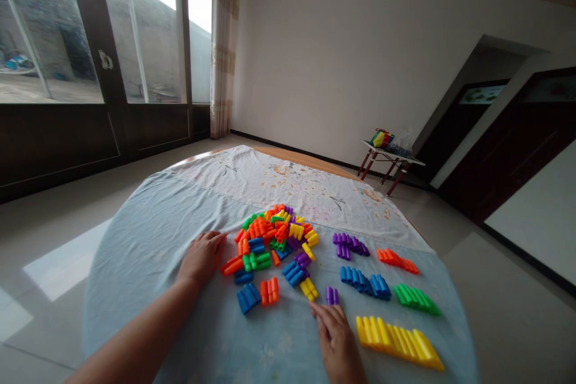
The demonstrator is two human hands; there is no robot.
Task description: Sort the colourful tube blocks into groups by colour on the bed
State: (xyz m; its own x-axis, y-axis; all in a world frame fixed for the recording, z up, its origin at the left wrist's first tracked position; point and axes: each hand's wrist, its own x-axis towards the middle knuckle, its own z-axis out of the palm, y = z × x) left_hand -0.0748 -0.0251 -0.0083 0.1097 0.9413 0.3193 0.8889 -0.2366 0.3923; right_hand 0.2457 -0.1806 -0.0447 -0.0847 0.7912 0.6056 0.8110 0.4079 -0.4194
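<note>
Pickup step imo: my right hand at purple plastic tubes (gripped? can't tell), left hand uncurled; wants a pinch.

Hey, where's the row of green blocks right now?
In the head view, the green row lies at the right side of the table, between the orange row beyond it and the yellow row nearer, just right of the blue row.

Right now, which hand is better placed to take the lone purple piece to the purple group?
Probably the right hand: the lone purple piece lies just ahead of it, and the purple group is on that side. The left hand is beside the mixed pile, farther from both.
</note>
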